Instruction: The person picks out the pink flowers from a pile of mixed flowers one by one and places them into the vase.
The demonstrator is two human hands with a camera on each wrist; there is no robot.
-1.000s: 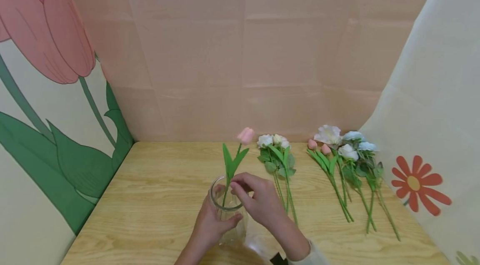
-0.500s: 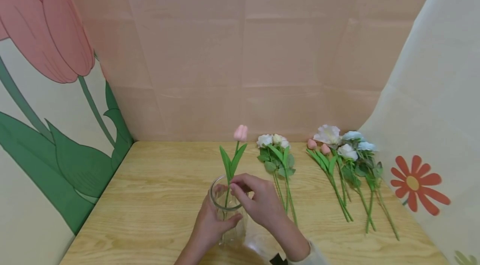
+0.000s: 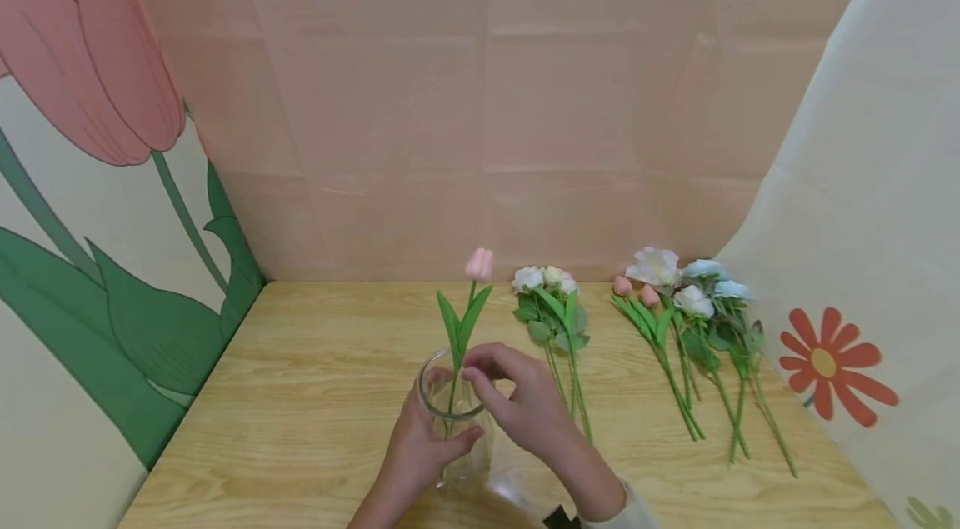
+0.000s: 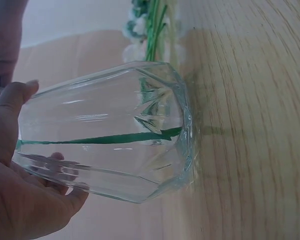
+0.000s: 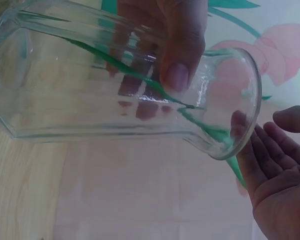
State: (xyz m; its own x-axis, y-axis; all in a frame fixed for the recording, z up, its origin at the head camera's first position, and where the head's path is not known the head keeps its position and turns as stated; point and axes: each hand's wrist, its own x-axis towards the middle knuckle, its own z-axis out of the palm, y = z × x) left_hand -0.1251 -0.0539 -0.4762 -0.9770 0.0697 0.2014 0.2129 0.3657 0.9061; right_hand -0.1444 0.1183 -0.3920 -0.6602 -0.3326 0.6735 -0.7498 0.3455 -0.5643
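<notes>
My left hand (image 3: pixel 420 446) holds a clear glass vase (image 3: pixel 471 471) round its upper part, thumb on the near side. The vase stands upright on the wooden table. One pink tulip (image 3: pixel 479 265) with green leaves rises out of it. Through the glass in the left wrist view, the green stem (image 4: pixel 100 139) reaches the vase's base. My right hand (image 3: pixel 528 408) is at the rim beside the tulip. In the right wrist view its index fingertip lies at the rim near the leaf, and the thumb (image 5: pixel 290 119) stands apart from it.
Right of the vase, several white flowers (image 3: pixel 547 279) with green stems lie on the table (image 3: pixel 315 396). Farther right lies a bigger group with pink tulips (image 3: pixel 636 292), white blooms (image 3: pixel 693 301) and pale blue blooms (image 3: pixel 731 289). A pink backdrop (image 3: pixel 480 137) hangs behind.
The tulip has swung a little to the left and stands more upright in the vase. Both hands have stayed nearly where they were.
</notes>
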